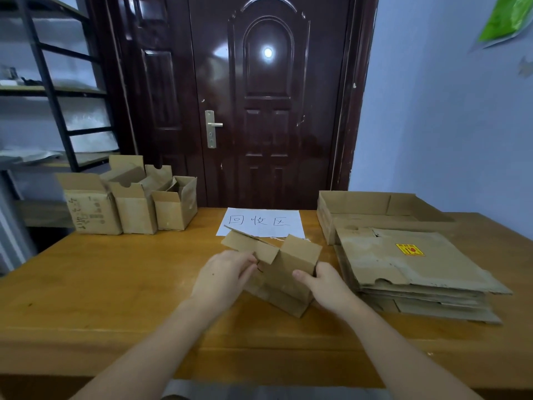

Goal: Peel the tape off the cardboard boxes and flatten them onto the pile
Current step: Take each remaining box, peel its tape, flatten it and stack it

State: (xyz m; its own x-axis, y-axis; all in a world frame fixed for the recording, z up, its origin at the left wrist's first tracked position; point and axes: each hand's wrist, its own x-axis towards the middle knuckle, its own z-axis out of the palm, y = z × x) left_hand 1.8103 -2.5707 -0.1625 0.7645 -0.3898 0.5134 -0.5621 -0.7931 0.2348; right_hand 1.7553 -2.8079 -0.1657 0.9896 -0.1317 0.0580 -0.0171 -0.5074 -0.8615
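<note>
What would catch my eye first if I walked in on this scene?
Most likely the small cardboard box at the middle of the wooden table, gripped by the left hand and the right hand. Next, the pile of flattened cardboard on the right, with a yellow sticker on top. Behind looms a glossy dark door, and a handwritten paper sign lies before it.

Small back room or storeroom used for sorting cardboard.

A dark panelled door (pixel 268 105) with a lever handle (pixel 212 128) closes off plain pale walls (pixel 438 125). Metal-framed shelving (pixel 54 90) stands at left. The wooden table (pixel 115 284) carries a handwritten paper sign (pixel 261 222), a row of open cardboard boxes (pixel 129 203) and a pile of flattened cardboard (pixel 412 264).
</note>
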